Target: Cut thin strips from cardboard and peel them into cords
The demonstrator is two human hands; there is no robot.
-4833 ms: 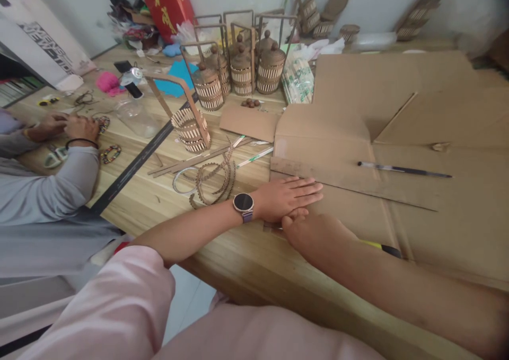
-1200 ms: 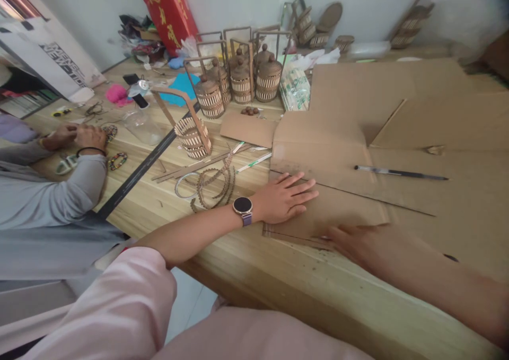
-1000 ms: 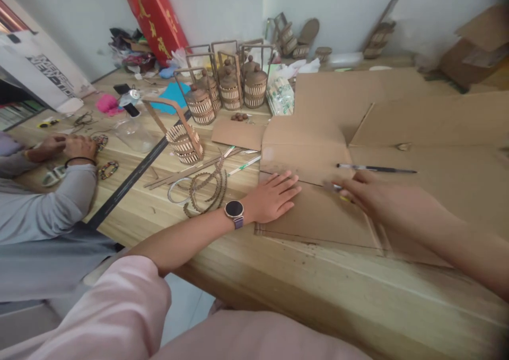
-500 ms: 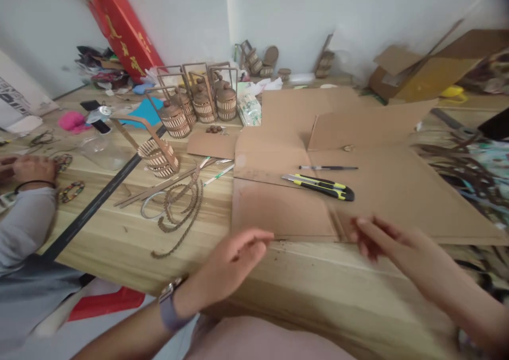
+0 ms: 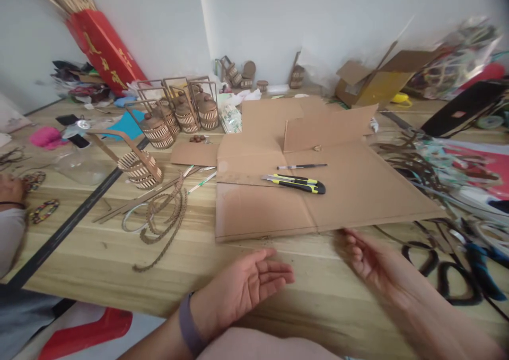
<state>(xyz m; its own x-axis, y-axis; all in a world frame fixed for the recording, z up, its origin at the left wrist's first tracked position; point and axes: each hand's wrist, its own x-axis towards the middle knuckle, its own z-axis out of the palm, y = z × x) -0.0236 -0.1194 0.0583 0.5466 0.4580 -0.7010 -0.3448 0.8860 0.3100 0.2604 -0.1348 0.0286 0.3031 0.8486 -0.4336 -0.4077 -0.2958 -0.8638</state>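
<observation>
My left hand is open, palm up, fingers stretched out, over the wooden table just in front of a large folded cardboard sheet. It holds nothing. At the sheet's front edge is my right hand; its foremost fingertips touch or reach just under that edge, the other fingers loosely bent. No grip on the sheet shows. On the cardboard lie a black and yellow utility knife, blade pointing left, and a black pen behind it. One cardboard flap stands raised at the back.
Left of the cardboard lie braided cords and a small woven basket with a tall handle. Several lidded baskets stand behind. Black-handled scissors and dark strips lie right. A co-worker's hand is far left.
The cardboard's right side has swung away from me, uncovering scissors handles. My left hand has turned palm up and opened wider. My right hand has come to the sheet's edge. The view has shifted right.
</observation>
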